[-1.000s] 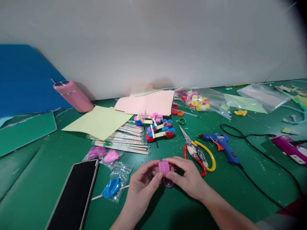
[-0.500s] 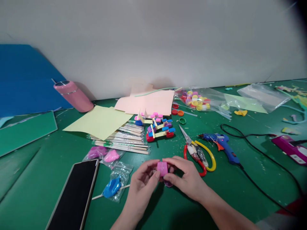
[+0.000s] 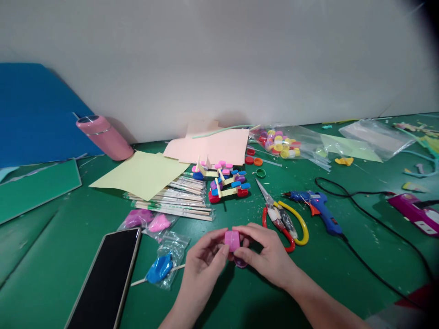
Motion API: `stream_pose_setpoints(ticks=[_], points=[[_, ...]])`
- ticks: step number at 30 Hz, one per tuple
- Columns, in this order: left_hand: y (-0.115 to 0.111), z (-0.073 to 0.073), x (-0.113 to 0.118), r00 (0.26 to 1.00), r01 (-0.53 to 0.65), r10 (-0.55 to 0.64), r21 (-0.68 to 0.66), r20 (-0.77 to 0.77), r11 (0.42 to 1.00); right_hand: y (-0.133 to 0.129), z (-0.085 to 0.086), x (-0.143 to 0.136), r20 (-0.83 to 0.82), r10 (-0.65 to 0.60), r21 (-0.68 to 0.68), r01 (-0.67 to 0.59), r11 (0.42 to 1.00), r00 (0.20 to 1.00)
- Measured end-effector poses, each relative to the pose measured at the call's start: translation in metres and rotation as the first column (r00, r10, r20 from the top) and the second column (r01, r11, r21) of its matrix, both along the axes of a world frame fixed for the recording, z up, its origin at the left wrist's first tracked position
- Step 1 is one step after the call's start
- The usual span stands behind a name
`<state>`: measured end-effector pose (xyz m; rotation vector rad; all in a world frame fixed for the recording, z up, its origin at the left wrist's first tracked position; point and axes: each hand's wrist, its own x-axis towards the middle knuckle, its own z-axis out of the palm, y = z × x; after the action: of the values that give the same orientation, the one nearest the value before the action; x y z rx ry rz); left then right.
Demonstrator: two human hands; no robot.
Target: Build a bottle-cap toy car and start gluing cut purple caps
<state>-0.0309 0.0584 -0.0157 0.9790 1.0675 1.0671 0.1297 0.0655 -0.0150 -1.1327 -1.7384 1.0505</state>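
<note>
Between my two hands, just above the green table, is a small pink block (image 3: 232, 241) that looks like soft clay. My left hand (image 3: 207, 258) pinches its left side with thumb and fingers. On the other side, my right hand (image 3: 262, 251) grips it the same way. A dark purple round piece (image 3: 240, 262) shows just below the block, partly hidden by the right thumb. Beyond the hands stand several small craft models (image 3: 226, 183) with pink, blue and red parts. Scissors (image 3: 279, 217) with red and yellow handles lie right of my right hand.
A blue glue gun (image 3: 317, 208) with a black cord lies to the right. At left are a phone (image 3: 106, 278), a bag of blue clay (image 3: 160, 268) and bundled sticks (image 3: 174, 201). Paper sheets, a pink bottle (image 3: 106, 137) and a bag of coloured caps (image 3: 279, 144) sit farther back.
</note>
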Motion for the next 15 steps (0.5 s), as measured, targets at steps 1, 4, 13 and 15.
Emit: stream_pose_setpoints(ticks=[1, 4, 13, 15], points=[[0.0004, 0.0002, 0.0003, 1.000, -0.008, 0.008, 0.004, -0.015, 1.000, -0.0001, -0.0003, -0.0002, 0.001, -0.001, 0.002, 0.001, 1.000, 1.000], [0.0016, 0.0006, 0.0009, 0.999, -0.025, 0.025, 0.015, -0.033, 1.000, -0.0003, -0.0011, -0.0005, 0.004, -0.003, 0.004, 0.003, 1.000, 1.000], [0.0013, -0.0012, -0.0011, 1.000, -0.018, 0.019, 0.025, -0.014, 1.000, 0.0001, -0.0025, -0.0011, 0.010, -0.006, -0.004, 0.006, 1.000, 1.000], [0.0012, -0.0027, -0.0018, 1.000, -0.016, 0.016, 0.027, 0.005, 1.000, -0.0004, -0.0025, -0.0011, 0.006, -0.006, -0.006, 0.006, 1.000, 1.000]])
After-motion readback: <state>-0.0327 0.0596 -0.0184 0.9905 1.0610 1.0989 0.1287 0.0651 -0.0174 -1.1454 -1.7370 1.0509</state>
